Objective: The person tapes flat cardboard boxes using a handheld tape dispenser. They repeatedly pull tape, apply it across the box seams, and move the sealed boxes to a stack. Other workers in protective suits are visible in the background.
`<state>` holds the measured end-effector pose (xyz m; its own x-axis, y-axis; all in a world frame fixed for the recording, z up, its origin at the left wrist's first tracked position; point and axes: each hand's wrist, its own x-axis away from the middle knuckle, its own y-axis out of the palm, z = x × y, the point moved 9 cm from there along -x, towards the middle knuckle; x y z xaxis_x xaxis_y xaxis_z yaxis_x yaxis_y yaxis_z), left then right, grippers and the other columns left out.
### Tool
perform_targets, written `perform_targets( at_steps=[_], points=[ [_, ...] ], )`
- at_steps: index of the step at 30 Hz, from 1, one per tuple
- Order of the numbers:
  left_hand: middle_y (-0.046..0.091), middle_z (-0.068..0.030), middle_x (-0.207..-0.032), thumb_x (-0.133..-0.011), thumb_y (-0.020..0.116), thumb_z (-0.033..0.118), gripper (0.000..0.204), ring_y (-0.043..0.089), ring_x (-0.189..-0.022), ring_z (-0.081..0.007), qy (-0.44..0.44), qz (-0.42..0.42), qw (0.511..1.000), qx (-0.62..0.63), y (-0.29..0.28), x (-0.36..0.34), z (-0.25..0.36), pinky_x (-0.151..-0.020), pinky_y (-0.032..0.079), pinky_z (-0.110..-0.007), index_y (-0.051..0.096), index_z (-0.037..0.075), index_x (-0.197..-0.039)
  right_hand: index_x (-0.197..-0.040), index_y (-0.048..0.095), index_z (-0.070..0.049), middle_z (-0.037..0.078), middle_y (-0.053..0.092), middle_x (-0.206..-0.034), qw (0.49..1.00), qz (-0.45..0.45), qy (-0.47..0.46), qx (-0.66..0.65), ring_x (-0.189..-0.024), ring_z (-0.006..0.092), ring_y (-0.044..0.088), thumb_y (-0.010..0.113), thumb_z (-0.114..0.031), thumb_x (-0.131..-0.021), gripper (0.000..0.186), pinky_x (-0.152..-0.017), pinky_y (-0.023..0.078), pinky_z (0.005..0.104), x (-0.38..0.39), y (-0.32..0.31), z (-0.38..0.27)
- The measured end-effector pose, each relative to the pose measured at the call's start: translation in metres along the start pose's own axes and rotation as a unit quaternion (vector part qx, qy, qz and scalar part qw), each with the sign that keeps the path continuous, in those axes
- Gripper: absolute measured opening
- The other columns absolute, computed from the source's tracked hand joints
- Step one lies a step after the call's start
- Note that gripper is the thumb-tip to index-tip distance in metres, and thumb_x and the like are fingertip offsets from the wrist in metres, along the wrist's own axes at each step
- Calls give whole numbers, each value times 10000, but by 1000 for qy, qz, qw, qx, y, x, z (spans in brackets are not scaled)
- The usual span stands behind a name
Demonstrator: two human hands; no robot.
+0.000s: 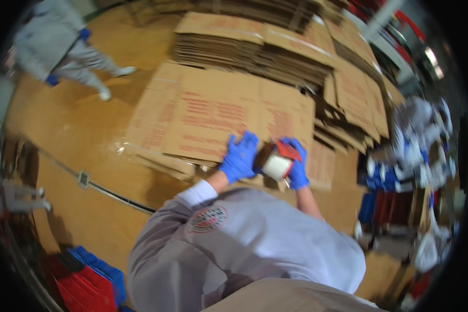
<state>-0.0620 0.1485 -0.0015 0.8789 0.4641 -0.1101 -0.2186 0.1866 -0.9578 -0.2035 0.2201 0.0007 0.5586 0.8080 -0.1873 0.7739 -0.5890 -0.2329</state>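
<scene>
Flattened cardboard boxes (218, 88) with red print lie in a low stack before me. My left hand (239, 157), in a blue glove, rests on the near edge of the top box with its fingers stretched out. In my right hand (299, 169), also blue-gloved, is a tape dispenser (288, 150) with a red body, held just over the box's near edge. A wide roll of pale tape (276, 167) sits on it. The dispenser's handle is mostly hidden by my fingers.
Taller stacks of flattened cardboard (218, 49) stand behind. A person in grey (70, 49) walks at the far left; other people (424, 135) are at the right. Red and blue crates (86, 283) sit at lower left. A floor drain (83, 180) crosses the tan floor.
</scene>
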Motion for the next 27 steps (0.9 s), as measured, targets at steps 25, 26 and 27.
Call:
perform_targets(
  at_steps=[25, 26, 27],
  points=[
    [543, -161, -1061, -793, 541, 271, 388, 515, -974, -299, -385, 228, 882, 150, -5, 303, 2, -843, 410, -349, 512, 13, -1081, -986, 514, 3, 103, 560, -907, 983, -125, -28, -132, -768, 198, 545, 417, -101, -795, 238, -650, 458, 311, -129, -14, 101],
    [546, -156, -1058, -794, 539, 276, 387, 517, -971, -294, -378, 225, 885, 153, -6, 310, 8, -838, 412, -347, 515, 14, -1079, -982, 514, -2, 99, 557, -902, 985, -113, -35, -127, -768, 195, 543, 417, -106, -797, 234, -650, 455, 310, -136, -12, 107],
    [549, -151, -1054, -795, 537, 280, 386, 519, -967, -289, -368, 218, 890, 157, -6, 314, 10, -833, 414, -344, 517, 16, -1076, -979, 515, -6, 94, 555, -898, 988, -100, -40, -114, -768, 192, 540, 417, -112, -798, 231, -651, 452, 308, -140, -15, 113]
  ],
)
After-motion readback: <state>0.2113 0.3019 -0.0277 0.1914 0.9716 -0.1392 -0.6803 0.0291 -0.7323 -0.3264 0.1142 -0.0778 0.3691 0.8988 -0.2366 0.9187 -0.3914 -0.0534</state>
